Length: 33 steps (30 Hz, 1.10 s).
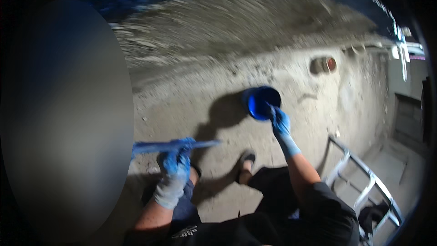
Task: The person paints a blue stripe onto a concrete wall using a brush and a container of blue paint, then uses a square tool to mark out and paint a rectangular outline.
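Note:
My left hand (pixel 176 161), in a blue-stained white glove, is closed around a long flat blade-like tool (pixel 157 146) smeared with blue. Its exact kind does not show, as it is seen nearly edge-on. To the right, a blue bucket (pixel 251 105) stands on the floor with glossy blue stuff inside. My right hand (pixel 280 122), in a blue and white glove, is at the bucket's near right rim. Its fingers are closed, and what they hold reaches into the bucket but is too dark and blurred to name.
A metal ladder (pixel 371 180) lies or leans at the lower right. Farther off, a small container with a reddish inside (pixel 329 65) is beside the rough wall base (pixel 236 27). Dusty concrete floor (pixel 182 95) lies between. A blurred grey oval hides the left side.

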Motion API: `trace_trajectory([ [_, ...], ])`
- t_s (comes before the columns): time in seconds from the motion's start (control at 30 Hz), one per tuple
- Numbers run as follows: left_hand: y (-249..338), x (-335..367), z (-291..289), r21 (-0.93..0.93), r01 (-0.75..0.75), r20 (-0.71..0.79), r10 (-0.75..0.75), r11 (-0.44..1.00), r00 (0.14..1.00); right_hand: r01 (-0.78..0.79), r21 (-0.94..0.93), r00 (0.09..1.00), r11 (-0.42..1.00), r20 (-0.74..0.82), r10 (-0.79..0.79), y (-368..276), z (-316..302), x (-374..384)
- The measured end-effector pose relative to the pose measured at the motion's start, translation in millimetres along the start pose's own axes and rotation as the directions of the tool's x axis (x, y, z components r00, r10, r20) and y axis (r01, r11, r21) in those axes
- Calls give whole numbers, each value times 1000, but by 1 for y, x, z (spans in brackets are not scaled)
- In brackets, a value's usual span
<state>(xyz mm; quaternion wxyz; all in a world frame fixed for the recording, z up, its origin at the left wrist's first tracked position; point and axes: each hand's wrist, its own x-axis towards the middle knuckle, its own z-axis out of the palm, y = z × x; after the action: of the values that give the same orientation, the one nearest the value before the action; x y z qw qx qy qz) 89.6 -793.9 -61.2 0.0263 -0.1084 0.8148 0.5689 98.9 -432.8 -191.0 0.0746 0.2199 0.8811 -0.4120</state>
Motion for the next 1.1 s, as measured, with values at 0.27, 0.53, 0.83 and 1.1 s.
trace_trajectory([
  [0.27,1,-51,21,316,-42,94,13,948,995,126,90,967,988,-235,-102,16,20,-19],
  [0.53,120,-85,-48,210,-8,-34,15,978,999,-46,874,850,484,-220,478,-18,-52,-32],
  [0.83,350,-93,-175,559,-216,-169,365,801,916,27,993,899,118,-76,431,-134,-237,-170],
  [1.1,571,-80,-281,431,-467,-226,594,772,772,121,983,992,137,-126,31,-302,-413,-226],
])
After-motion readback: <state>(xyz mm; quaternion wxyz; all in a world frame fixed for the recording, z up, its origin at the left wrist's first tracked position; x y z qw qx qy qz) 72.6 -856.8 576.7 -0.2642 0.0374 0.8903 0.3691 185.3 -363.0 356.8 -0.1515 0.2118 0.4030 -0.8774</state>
